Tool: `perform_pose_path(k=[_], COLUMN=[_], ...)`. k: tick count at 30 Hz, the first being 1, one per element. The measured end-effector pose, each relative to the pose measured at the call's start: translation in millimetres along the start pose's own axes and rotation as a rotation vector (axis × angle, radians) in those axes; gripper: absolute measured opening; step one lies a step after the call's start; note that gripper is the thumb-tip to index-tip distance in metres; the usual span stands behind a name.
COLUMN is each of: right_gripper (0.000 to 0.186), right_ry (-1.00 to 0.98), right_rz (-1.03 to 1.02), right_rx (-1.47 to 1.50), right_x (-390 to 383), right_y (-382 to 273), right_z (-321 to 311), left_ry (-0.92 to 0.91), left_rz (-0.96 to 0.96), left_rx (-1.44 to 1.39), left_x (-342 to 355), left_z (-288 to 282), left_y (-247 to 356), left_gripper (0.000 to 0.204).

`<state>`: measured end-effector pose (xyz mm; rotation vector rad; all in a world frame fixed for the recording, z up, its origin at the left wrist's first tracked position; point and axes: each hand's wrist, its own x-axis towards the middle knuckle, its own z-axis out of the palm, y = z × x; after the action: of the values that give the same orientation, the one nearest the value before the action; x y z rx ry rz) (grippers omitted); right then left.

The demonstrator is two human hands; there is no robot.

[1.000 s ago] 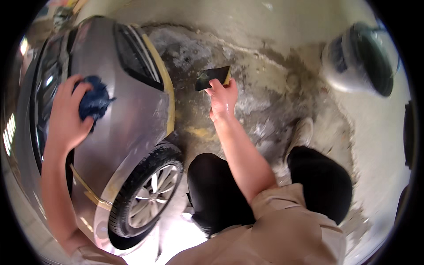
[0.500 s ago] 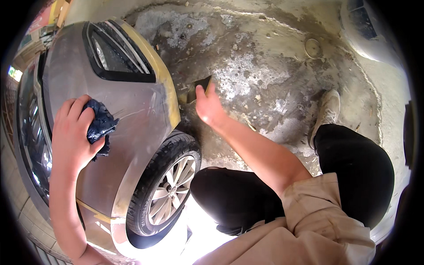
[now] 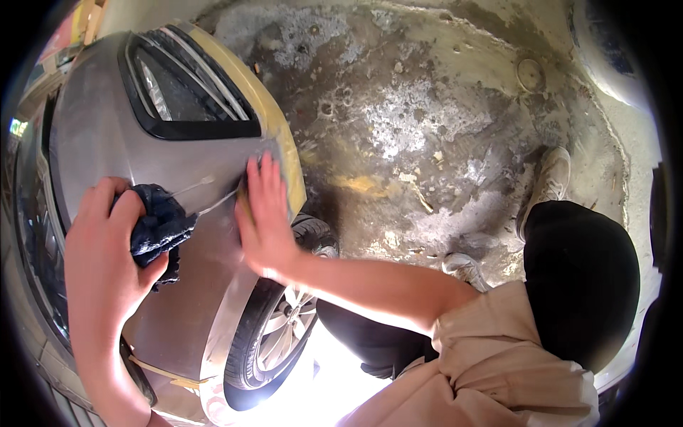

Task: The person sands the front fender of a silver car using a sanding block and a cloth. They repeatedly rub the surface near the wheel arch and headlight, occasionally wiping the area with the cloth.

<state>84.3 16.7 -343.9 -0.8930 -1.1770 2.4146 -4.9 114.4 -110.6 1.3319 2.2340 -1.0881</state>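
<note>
My left hand (image 3: 103, 249) grips a wet, crumpled dark blue cloth (image 3: 153, 224) against the grey rear side panel (image 3: 171, 313) of a car. Light wet streaks run from the cloth across the paint. To its right, my right hand (image 3: 267, 213) presses with straightened fingers on the same panel below the small side window (image 3: 188, 92), keeping a thin dark, yellow-edged sheet (image 3: 243, 193) beneath it, mostly hidden. A yellowish strip (image 3: 284, 164) of bodywork borders the panel beside my right fingertips.
The car's wheel (image 3: 249, 341) is below my right forearm, near my bent legs (image 3: 576, 277) and shoes (image 3: 548, 178). Stained concrete floor (image 3: 434, 128) lies right of the car. A pale container (image 3: 605, 50) is cut off at the upper right.
My right hand has moved left from over the floor onto the panel, covering most of the sheet. My left hand and cloth have shifted lower on the car.
</note>
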Motion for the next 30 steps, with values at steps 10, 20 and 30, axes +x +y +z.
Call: perform_pose_path(k=[10, 20, 30], right_gripper=[0.064, 0.063, 0.073], right_ry=[-0.023, -0.145, -0.214], right_rz=[-0.131, -0.115, -0.043], right_rx=[-0.378, -0.291, -0.213], right_x=[16, 17, 2], right_y=[-13, -17, -23], right_z=[1, -11, -15], left_ry=[-0.004, -0.059, -0.003], left_rz=[-0.022, -0.078, -0.046], left_rx=[-0.046, -0.110, -0.122], left_x=[3, 10, 13], left_z=[1, 1, 3], left_y=[-8, -10, -11], left_gripper=[0.054, 0.052, 0.052])
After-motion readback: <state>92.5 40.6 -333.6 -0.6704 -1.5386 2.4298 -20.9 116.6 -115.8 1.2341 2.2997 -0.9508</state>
